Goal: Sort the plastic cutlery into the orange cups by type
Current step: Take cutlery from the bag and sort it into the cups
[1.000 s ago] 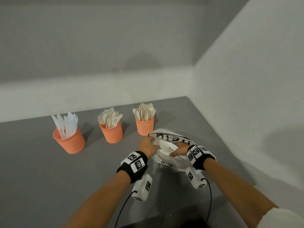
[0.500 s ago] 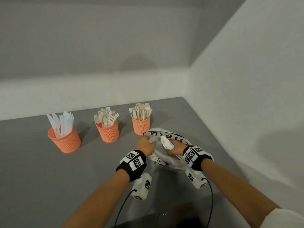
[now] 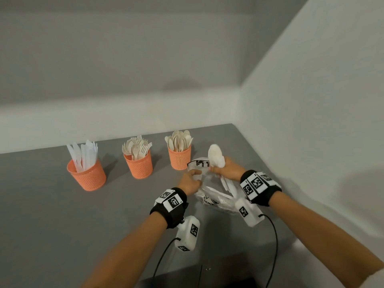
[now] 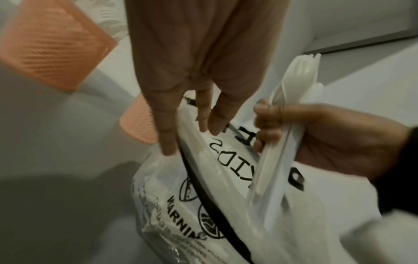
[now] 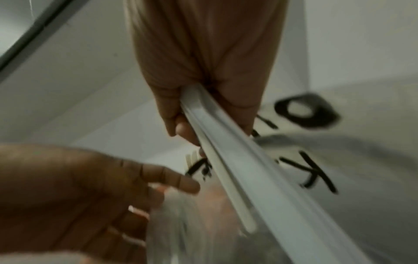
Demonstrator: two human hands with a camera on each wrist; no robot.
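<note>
Gripping a bunch of white plastic cutlery [image 3: 216, 157] by the handles, the right hand [image 3: 229, 170] has its fingers curled tight around the bunch, with the spoon and fork heads sticking up above the fist and the handle ends trailing down into the bag below it. The left wrist view shows fork tines at the top of that bunch. Just to the left of the right hand, the left hand [image 3: 190, 181] pinches the rim of a thin white plastic bag [image 3: 209, 199] printed with black letters, thumb on one side of the film and fingers on the other, holding its mouth apart. The bag lies on the grey bench [image 3: 52, 215] beneath and between both hands. Beyond the hands stand three orange mesh cups in a row. The cup of spoons [image 3: 179, 160] is nearest, just past the left hand and close beside the bag. The cup of forks [image 3: 138, 166] is further left, and the cup of knives [image 3: 87, 175] is furthest left, well apart from both hands.
</note>
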